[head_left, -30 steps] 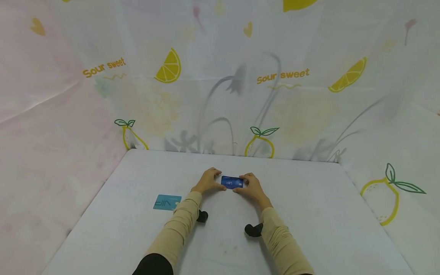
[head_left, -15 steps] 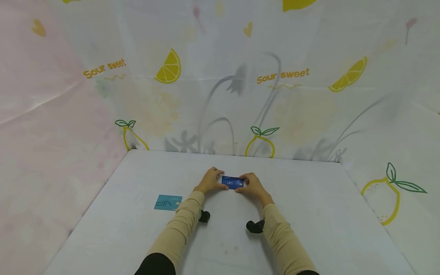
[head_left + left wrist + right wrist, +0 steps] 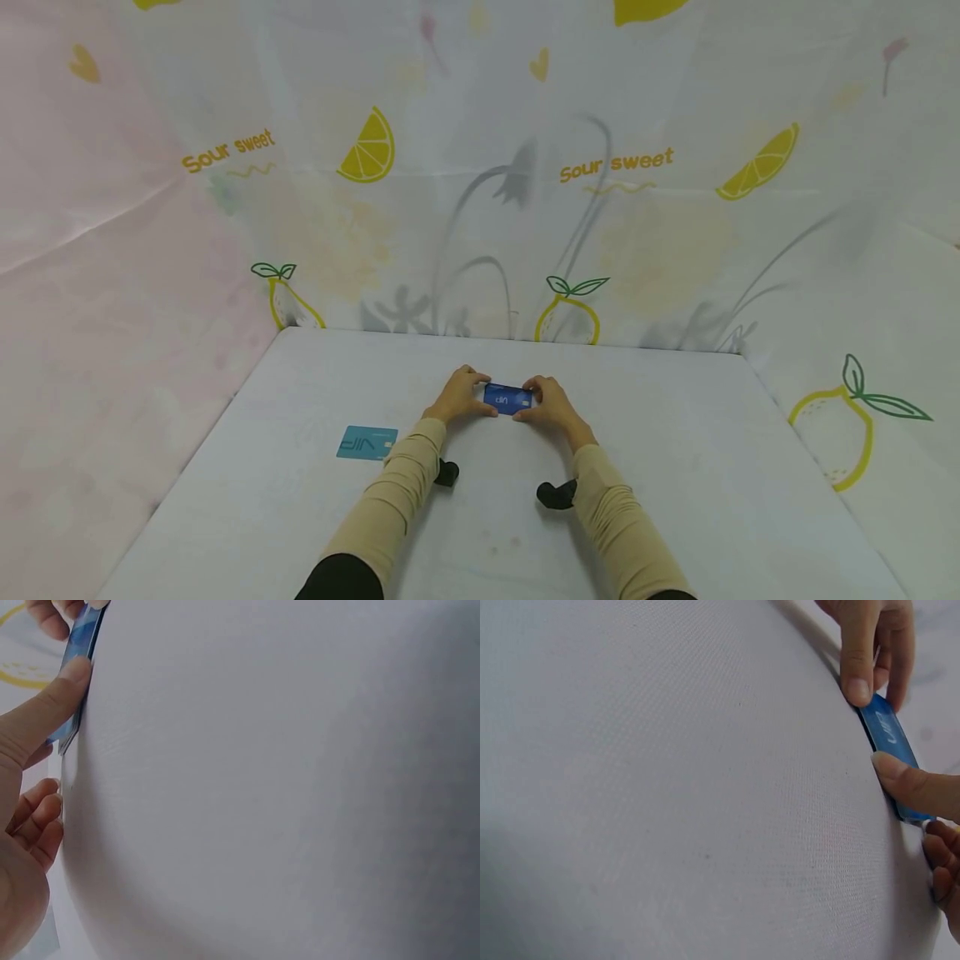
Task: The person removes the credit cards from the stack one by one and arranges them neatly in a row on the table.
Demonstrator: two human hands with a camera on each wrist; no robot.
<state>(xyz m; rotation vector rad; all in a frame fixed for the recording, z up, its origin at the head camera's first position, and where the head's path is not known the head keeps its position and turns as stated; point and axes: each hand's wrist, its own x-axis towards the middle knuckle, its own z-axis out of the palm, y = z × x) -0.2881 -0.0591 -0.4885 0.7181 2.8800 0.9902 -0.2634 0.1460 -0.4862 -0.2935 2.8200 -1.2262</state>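
Left hand [image 3: 459,396] has edged slightly rightward since a second ago. Nearest, a tan sleeve [image 3: 393,496] overlaps a teal card [image 3: 364,443] on the surface [image 3: 675,467]. Beyond, near the middle, that hand and the right hand [image 3: 555,408] pinch opposite ends of a blue card [image 3: 507,399], each grip narrowed to its edges. Behind stands a lemon-printed backdrop [image 3: 480,100].

Lemon-printed walls [image 3: 480,225] border a white table [image 3: 495,508].

Blue card [image 3: 507,399] partly under thumbs [image 3: 894,771], teal card [image 3: 364,443] partly behind sleeve [image 3: 386,502]
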